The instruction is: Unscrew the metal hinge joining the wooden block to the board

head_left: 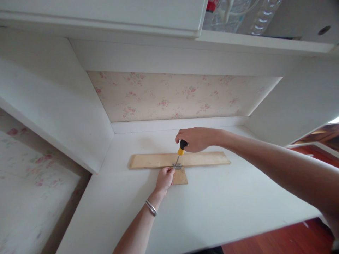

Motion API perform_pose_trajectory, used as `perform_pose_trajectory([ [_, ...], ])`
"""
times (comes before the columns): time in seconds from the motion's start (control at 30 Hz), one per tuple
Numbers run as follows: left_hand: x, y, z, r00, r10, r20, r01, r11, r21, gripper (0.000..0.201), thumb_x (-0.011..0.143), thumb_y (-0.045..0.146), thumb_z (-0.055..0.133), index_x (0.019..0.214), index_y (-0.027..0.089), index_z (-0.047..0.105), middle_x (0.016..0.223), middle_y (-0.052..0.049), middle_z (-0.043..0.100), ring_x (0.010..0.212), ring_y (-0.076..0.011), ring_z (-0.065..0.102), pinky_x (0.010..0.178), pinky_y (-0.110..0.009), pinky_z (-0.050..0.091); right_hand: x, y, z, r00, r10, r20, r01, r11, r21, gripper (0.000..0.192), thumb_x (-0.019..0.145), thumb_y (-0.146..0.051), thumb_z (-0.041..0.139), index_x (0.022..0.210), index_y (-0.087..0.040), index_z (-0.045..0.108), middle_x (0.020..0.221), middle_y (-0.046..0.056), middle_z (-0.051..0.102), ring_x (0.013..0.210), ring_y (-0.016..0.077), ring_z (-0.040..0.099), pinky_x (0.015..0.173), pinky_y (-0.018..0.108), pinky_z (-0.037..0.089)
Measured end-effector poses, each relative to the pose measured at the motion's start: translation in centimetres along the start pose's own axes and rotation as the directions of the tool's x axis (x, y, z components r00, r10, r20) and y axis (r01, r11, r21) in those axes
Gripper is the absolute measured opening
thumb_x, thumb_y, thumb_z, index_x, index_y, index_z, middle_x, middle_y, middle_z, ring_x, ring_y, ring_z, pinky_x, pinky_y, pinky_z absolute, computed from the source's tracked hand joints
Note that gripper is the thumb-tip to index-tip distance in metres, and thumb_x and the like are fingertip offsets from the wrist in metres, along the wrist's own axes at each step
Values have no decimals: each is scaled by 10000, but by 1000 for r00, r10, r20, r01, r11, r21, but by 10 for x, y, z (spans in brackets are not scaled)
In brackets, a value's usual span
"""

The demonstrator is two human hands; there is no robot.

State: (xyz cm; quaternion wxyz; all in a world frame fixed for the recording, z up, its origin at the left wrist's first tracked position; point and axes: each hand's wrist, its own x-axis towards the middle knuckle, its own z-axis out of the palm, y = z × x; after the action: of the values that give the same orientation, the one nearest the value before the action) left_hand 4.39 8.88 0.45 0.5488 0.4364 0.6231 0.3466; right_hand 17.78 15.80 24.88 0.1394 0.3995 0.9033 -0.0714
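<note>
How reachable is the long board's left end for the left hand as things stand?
Likely yes: the left hand is on the near side of the long board, and nothing visible stands between it and that end. The right hand, gripping the screwdriver, is farther right.

A shiny, silver-coloured metal bangle (151,207) encircles the person's left wrist (157,198); the left hand (164,179), right hand (197,138) and right forearm (261,157) are bare.
</note>
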Motion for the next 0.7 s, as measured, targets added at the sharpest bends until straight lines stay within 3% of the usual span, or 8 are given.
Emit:
perform_pose_trajectory([
  [0.13,-1,0,0,1000,14,4,-14,1000,-9,224,788,375,534,746,162,591,508,55,467,370,-81,430,367,-208,299,-2,3,1,1000,19,2,-19,1000,-16,320,846,-394,431,985,-222,663,976,88,656,869,234,603,693,323,409],
  [0.23,0,-1,0,1000,26,10,-26,999,-20,222,791,368,530,757,157,589,500,58,453,371,-83,424,360,-206,288,-4,7,4,998,-66,8,66,998,26,303,805,-307,497,1066,-252,640,1115,75,616,916,209,598,739,304,412],
  [0.3,0,-2,0,999,30,18,-30,999,-28,215,790,358,533,769,152,592,502,58,456,373,-80,419,360,-202,285,-5,10,6,998,-60,-16,61,997,56,396,778,-373,553,1154,-256,594,1183,83,583,953,216,590,758,302,416],
  [0.43,0,-1,0,1000,24,11,-23,999,-35,201,793,340,530,760,151,587,516,56,465,367,-73,411,364,-199,285,-6,16,10,999,39,-33,-38,998,42,397,837,-450,459,1123,-212,599,1061,100,628,912,225,594,741,315,416],
  [0.6,-1,1,0,1000,28,14,-28,999,-31,196,788,338,536,747,153,587,509,54,454,371,-80,419,366,-202,291,-8,18,10,996,-91,2,90,992,89,346,758,-328,571,1089,-234,605,1160,77,585,905,192,589,742,277,417],
  [0.7,-1,0,0,1000,27,14,-26,999,-36,200,786,343,535,738,155,584,511,57,443,371,-77,418,363,-201,289,-7,16,9,999,-19,-36,22,996,81,375,795,-460,529,1055,-204,613,1054,91,622,870,208,589,720,293,418],
])
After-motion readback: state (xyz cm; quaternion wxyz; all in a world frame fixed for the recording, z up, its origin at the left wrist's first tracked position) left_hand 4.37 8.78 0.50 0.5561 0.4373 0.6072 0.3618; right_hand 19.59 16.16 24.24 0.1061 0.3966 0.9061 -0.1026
